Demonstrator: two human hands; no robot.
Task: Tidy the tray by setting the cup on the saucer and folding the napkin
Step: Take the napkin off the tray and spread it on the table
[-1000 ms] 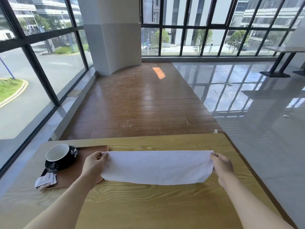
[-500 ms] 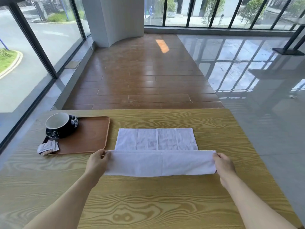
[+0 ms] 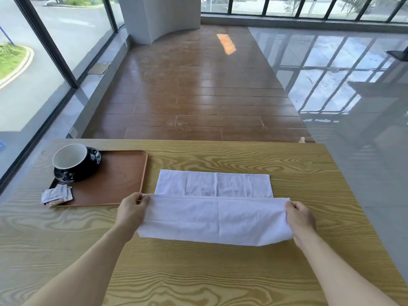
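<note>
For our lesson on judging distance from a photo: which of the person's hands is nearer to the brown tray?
Left. The left hand grips the napkin just off the tray's near right corner; the right hand holds the napkin's opposite end, far to the tray's right.

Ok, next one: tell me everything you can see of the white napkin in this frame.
The napkin is a plain white cloth, thin and soft-looking, with faint crease lines. It lies on the wooden table, just right of the brown tray and not touching it as far as can be seen. Its far part rests flat; its near part is lifted and drawn taut, mid-fold. The left hand pinches its left corner, the right hand its right corner.
</note>
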